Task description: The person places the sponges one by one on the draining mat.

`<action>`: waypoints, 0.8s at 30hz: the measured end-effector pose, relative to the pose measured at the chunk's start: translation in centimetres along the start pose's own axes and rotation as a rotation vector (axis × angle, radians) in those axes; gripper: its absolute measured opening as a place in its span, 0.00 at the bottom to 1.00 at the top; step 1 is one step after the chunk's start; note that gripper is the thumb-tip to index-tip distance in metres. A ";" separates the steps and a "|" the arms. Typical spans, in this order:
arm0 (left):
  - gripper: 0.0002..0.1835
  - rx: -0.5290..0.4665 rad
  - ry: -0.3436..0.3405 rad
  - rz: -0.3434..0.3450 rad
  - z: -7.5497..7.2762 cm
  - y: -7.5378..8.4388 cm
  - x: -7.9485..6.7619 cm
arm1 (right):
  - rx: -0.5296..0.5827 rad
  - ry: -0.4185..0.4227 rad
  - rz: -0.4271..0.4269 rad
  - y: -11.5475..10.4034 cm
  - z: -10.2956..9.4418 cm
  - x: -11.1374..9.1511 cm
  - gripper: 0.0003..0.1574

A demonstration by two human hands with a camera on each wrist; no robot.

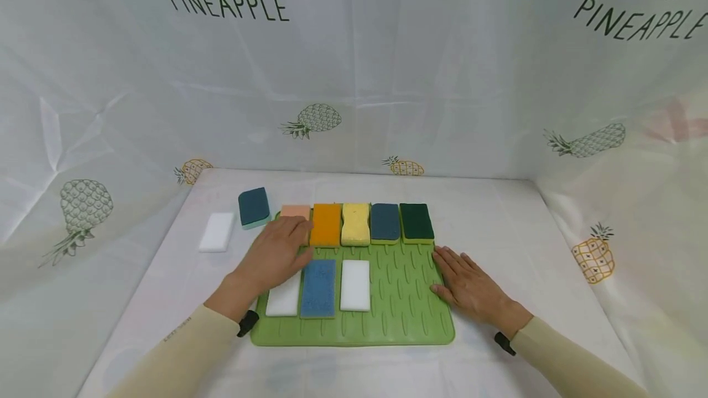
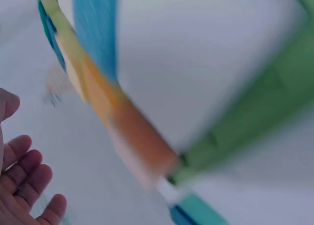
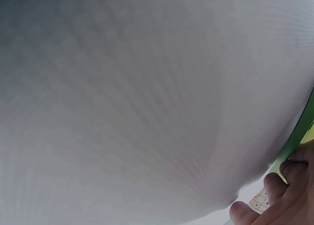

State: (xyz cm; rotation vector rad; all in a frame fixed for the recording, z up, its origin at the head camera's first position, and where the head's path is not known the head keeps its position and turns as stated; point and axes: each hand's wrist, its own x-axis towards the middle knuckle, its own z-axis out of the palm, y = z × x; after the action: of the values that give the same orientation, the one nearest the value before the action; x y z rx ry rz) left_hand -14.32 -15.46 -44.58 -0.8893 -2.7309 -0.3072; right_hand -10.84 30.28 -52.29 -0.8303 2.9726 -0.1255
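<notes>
My left hand (image 1: 276, 252) hovers over the left side of a green ridged mat (image 1: 409, 321). It partly covers a pink sponge (image 1: 295, 210) and a white sponge block (image 1: 283, 301); its loosely bent fingers hold nothing in the left wrist view. Along the mat's back edge, right of the pink one, lie an orange sponge (image 1: 326, 225), a wavy yellow sponge (image 1: 356, 226), a dark blue-topped sponge (image 1: 385, 221) and a dark green-topped sponge (image 1: 416, 221). A front row adds a blue sponge (image 1: 318, 288) and another white block (image 1: 355, 286). My right hand (image 1: 470, 287) rests, fingers extended, at the mat's right edge.
Left of the mat, on the white-covered table (image 1: 487, 214), lie a loose white block (image 1: 217, 232) and a dark blue-topped sponge (image 1: 254, 206). A pineapple-print sheet (image 1: 431, 66) hangs behind the table and along its sides.
</notes>
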 end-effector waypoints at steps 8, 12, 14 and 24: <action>0.23 0.131 0.010 -0.080 -2.2 -8.6 -3.4 | -0.011 -0.004 0.005 0.1 0.2 0.1 0.49; 0.22 0.202 -0.025 -0.120 -2.6 -12.5 -5.7 | -0.013 -0.003 0.009 0.2 0.3 0.0 0.49; 0.22 0.228 -0.053 -0.139 -2.7 -14.0 -6.7 | -0.011 -0.002 0.011 0.1 0.3 0.0 0.49; 0.25 0.268 -0.247 -0.251 -2.6 -17.2 -9.3 | -0.011 -0.013 0.015 0.0 0.2 0.1 0.50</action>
State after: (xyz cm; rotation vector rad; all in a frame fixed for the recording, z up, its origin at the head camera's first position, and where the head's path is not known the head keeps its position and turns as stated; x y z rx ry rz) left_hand -16.93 -34.85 -46.98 -0.5440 -3.0183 0.1336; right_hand -10.88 30.23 -52.46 -0.8067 2.9699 -0.1026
